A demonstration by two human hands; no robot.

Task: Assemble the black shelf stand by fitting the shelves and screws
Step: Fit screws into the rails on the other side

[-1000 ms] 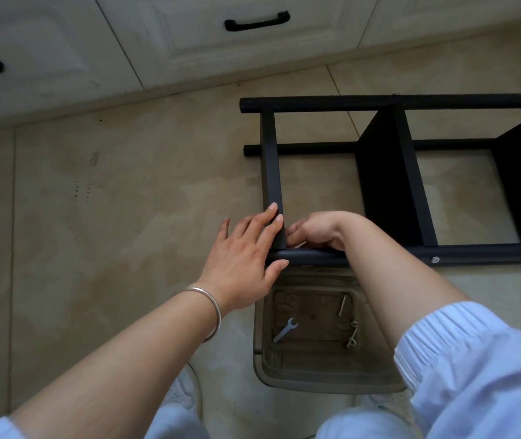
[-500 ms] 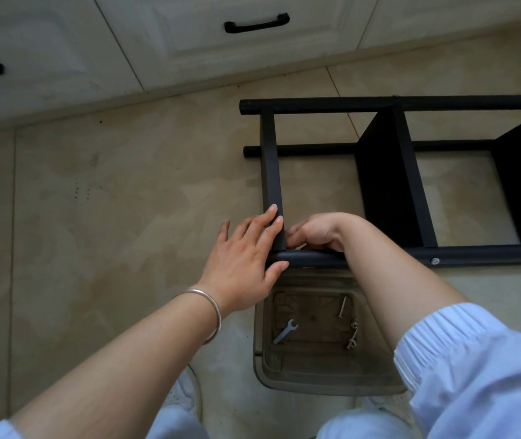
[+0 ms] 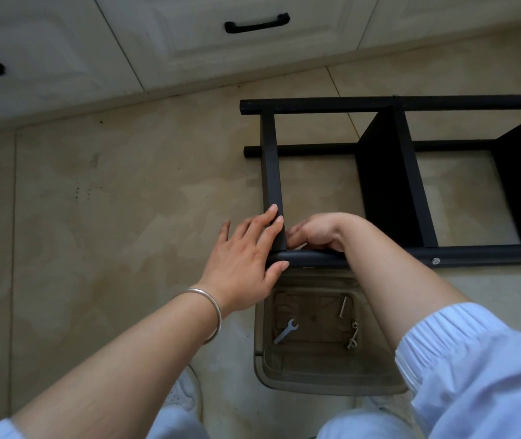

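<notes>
Left hand [image 3: 241,261] lies flat, fingers straight, pressing the crossbar [image 3: 272,172] where it meets the near rail [image 3: 379,257]; right hand [image 3: 314,232] is curled at that joint, contents hidden; the stand [image 3: 411,103] lies on its side on the floor. Risk: if the brace slips, the joint may misalign and any screw cross-thread; spare screws [image 3: 343,307] and spanner [image 3: 285,331] wait in the tray [image 3: 332,380] below.

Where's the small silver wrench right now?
The small flat silver wrench lies in the translucent beige plastic tray on the floor, at its left side, just below the left hand and the black shelf frame's near tube.
</notes>
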